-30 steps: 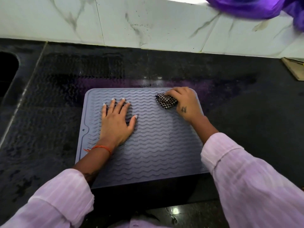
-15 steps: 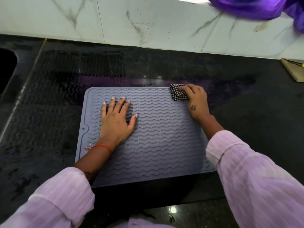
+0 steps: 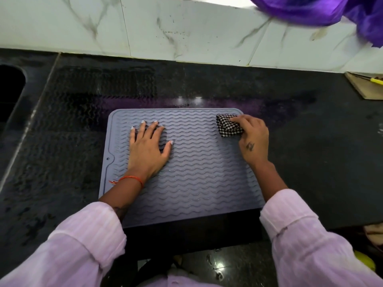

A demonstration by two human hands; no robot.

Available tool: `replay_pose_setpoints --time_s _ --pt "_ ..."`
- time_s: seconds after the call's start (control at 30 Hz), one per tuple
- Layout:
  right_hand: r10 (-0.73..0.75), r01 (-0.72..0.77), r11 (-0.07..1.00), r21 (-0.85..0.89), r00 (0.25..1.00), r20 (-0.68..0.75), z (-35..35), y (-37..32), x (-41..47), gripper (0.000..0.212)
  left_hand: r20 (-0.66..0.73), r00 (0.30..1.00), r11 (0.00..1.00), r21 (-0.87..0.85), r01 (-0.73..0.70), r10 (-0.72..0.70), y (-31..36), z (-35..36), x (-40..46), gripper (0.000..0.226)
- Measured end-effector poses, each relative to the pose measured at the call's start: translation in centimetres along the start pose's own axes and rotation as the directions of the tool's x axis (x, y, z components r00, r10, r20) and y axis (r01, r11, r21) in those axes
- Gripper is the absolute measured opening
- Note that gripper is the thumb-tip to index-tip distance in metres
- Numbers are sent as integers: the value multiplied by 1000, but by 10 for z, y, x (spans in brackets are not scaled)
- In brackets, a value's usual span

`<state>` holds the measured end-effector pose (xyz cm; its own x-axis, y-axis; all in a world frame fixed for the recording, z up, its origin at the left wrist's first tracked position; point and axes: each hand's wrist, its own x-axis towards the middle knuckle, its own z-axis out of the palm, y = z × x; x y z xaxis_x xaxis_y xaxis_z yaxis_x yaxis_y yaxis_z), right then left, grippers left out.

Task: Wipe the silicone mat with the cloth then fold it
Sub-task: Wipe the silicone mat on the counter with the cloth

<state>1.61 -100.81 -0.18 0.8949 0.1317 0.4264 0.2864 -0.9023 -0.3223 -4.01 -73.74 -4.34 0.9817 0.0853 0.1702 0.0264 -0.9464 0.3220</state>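
Observation:
A grey silicone mat (image 3: 192, 179) with wavy ridges lies flat on the black counter, its near edge at the counter's front. My left hand (image 3: 148, 150) presses flat on the mat's left half, fingers spread. My right hand (image 3: 251, 139) holds a bunched black-and-white checked cloth (image 3: 227, 125) against the mat's far right corner. The hand sits over the mat's right edge.
The black stone counter (image 3: 310, 152) surrounds the mat, with a sink opening (image 3: 10, 90) at the far left. A white marble-tiled wall (image 3: 165, 27) runs along the back. Purple fabric (image 3: 331, 9) hangs at the top right. A wooden board (image 3: 366, 85) lies at the right edge.
My right hand has slid the cloth from the mat's upper middle to its far right corner, then slightly toward me. My left hand has stayed flat in place.

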Motion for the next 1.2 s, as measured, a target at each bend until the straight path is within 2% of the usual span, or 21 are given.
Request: replay_pose_setpoints --time_s 0.07,0.17,0.37,0.53,0.7,0.83,0.93,1.0,1.1,1.2 --pt "6 -7 999 -32 999 -38 -6 3 -21 56 -3 1000 1000 0 0 0 0 0 0 62" --pt "12 -11 996 -87 1000 18 -2 12 -60 55 -5 1000 1000 0 -4 4 -1 1 0 62" --pt "3 -4 1000 -26 999 -40 -22 2 -74 47 1 1000 1000 -9 -12 12 -1 2 0 61" --pt "16 -14 998 -63 999 30 -17 1 -103 50 -3 1000 1000 -3 -19 19 -3 2 1 56" --pt "60 -61 997 -45 997 -41 -41 -8 -120 50 8 1000 1000 3 -17 17 -2 1 -1 56" --pt "75 -76 991 -108 997 -15 -38 -6 -158 51 18 1000 1000 9 -19 19 -2 1 -1 57" --pt "108 -112 992 -66 992 -64 -46 -15 -151 48 20 1000 1000 6 -15 15 -2 0 -2 57" --pt "104 -109 993 -50 991 -82 -47 -26 -159 46 19 1000 1000 -4 -8 8 -2 0 -3 56" --pt "69 -71 992 -107 997 -30 -37 -37 -180 48 16 1000 999 -34 -7 7 -2 -2 -4 55" --pt "91 -96 994 -52 992 -93 -39 -42 -174 48 -8 1000 993 -115 -8 7 -3 -6 -6 51"
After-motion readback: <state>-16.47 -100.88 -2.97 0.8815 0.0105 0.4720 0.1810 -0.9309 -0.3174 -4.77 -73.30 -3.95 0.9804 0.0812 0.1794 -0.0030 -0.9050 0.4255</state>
